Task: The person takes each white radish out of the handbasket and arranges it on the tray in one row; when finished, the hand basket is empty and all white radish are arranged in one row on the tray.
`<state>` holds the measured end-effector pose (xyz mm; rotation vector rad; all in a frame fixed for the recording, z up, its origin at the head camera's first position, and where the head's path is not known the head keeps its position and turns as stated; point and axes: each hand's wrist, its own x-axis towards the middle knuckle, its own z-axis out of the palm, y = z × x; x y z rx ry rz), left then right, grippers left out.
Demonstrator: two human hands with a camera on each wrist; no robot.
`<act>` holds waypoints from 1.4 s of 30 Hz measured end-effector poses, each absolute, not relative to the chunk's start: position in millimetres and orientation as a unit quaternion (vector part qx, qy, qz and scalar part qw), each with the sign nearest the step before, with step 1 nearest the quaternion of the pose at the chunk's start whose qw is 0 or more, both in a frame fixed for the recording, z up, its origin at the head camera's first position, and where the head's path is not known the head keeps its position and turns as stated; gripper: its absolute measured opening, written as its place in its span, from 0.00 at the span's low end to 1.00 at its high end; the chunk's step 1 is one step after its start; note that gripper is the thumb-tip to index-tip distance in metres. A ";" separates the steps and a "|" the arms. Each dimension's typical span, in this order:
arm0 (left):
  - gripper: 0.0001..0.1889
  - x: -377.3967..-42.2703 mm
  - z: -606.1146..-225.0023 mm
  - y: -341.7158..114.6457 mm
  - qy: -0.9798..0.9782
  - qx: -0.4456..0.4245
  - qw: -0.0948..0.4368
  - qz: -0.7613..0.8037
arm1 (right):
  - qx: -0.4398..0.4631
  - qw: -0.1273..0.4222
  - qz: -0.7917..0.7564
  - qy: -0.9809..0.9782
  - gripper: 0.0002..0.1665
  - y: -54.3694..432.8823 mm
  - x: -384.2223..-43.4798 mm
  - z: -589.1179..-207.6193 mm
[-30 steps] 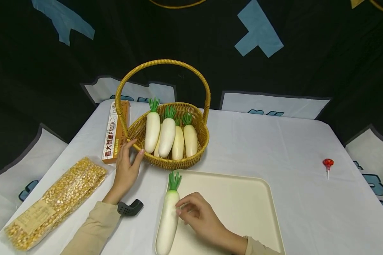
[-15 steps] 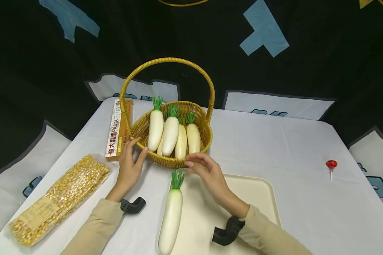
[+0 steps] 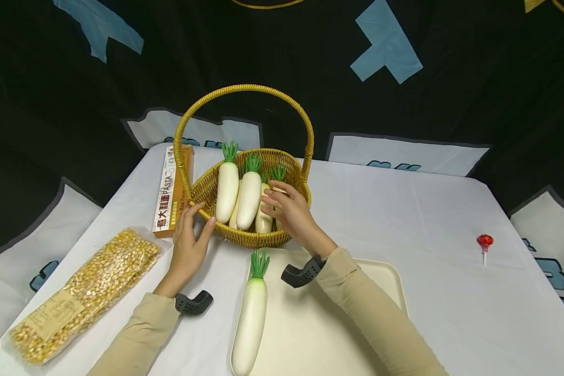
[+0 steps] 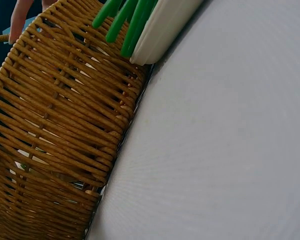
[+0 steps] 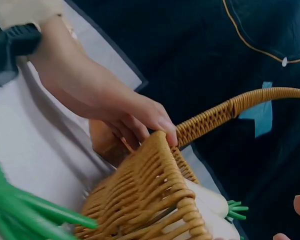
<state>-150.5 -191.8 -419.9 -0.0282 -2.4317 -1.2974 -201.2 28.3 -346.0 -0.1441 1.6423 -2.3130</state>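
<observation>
A wicker basket (image 3: 251,240) with an arched handle holds several radishes, white ones (image 3: 249,201) in front and creamier ones (image 3: 263,222) behind, all with green tops. At its left front rim my left hand (image 3: 188,250) grips the edge; the right wrist view shows a digit of this left hand (image 5: 105,95) over the rim beside the handle's base. My right hand (image 3: 292,211) is over the basket's right side, fingers spread and slightly bent, overlapping the rightmost radish. Another white radish (image 3: 250,326) lies along the left side of the cream tray (image 3: 319,324).
Left of the basket lies a pasta box (image 3: 166,203). A clear bag of corn kernels (image 3: 89,292) lies at the table's left. Far right on the white cloth is a red lollipop (image 3: 485,241). The tall basket handle (image 3: 244,89) arches above the radishes.
My right hand has left the radish on the tray and moved forward past the basket's front rim to above the radishes inside. My left hand stays at the rim.
</observation>
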 end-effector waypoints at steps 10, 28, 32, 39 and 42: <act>0.26 -150.3 -420.1 -191.4 -0.867 -0.010 0.190 -0.460 | 0.006 0.128 -0.738 0.662 0.36 8.0 -223.1 -350.0; 0.25 -151.2 -418.3 -195.0 -0.863 -0.015 0.198 -0.465 | 0.003 0.132 -0.663 0.737 0.50 -4.9 -229.2 -351.2; 0.25 -151.9 -418.6 -194.1 -0.862 -0.015 0.201 -0.466 | -0.008 0.094 -0.629 0.771 0.55 -6.2 -226.4 -351.4; 0.25 -152.7 -419.4 -191.8 -0.862 -0.020 0.198 -0.466 | -0.015 0.053 -0.565 0.823 0.61 -8.0 -223.3 -353.3; 0.26 -152.4 -419.2 -191.4 -0.863 -0.019 0.194 -0.466 | -0.027 0.051 -0.549 0.834 0.64 -8.9 -221.8 -353.4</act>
